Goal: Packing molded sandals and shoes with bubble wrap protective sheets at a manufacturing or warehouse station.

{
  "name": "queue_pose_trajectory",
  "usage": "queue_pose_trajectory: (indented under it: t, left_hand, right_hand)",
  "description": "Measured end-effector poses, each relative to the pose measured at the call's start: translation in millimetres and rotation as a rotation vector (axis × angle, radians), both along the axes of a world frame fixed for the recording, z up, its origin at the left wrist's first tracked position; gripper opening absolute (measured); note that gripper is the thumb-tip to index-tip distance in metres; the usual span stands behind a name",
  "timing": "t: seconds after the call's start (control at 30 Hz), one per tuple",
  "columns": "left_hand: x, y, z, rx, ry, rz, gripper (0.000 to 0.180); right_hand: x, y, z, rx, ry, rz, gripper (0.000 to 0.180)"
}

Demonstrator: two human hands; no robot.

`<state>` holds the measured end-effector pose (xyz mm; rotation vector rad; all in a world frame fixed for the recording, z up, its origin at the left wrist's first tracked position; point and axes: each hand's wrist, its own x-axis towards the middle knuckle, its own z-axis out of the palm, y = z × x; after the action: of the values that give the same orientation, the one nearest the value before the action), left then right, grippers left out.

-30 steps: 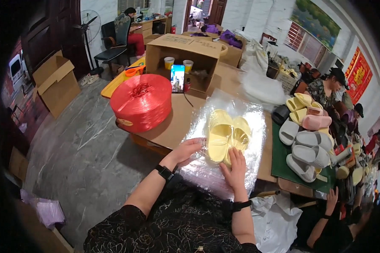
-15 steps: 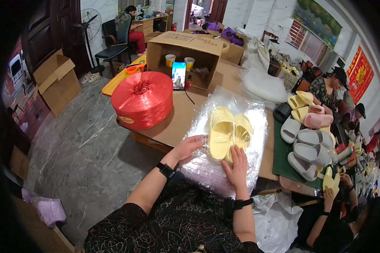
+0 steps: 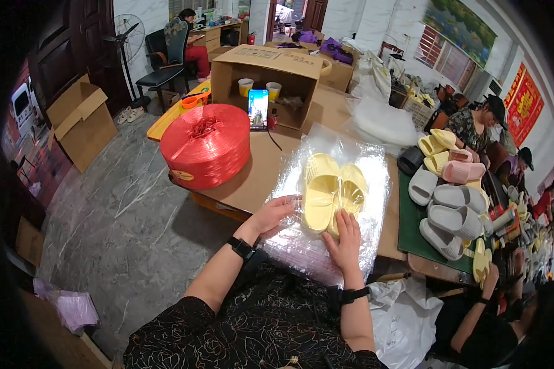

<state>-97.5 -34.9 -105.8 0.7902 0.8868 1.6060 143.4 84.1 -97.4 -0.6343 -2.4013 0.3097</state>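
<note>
A pair of pale yellow slippers [image 3: 321,195] lies side by side inside a clear plastic bag [image 3: 375,184], on top of a stack of shiny clear bags. My left hand [image 3: 276,215] rests at the stack's left side, fingers stretched toward the left slipper; its fingertips are partly covered by the glossy film. Flat on the plastic near the right slipper's lower end lies my right hand [image 3: 346,241], fingers extended. Neither hand is closed round anything.
Left of the bags stands a big red roll of plastic twine [image 3: 206,146]. Behind it are a phone [image 3: 258,109] and an open cardboard box [image 3: 271,56] holding two cups. Grey, pink and yellow slippers [image 3: 455,200] pile up on a green mat, where a co-worker's hands [image 3: 490,280] hold a yellow slipper.
My hands and the bagged slippers stay almost in place. At the lower right, the co-worker's hands and the yellow slipper have shifted slightly.
</note>
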Motion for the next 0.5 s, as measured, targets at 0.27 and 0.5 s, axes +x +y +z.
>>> queue_pose_trajectory:
  t: [0.27, 0.5]
  left_hand:
    - [-1.3, 0.6, -1.6, -0.021, 0.041, 0.011, 0.04]
    - [-0.6, -0.1, -2.9, -0.048, 0.021, 0.023, 0.039]
  right_hand:
    - [0.1, 0.2, -0.2, 0.0, -0.002, -0.002, 0.069]
    - [0.4, -0.4, -0.5, -0.005, 0.008, 0.002, 0.069]
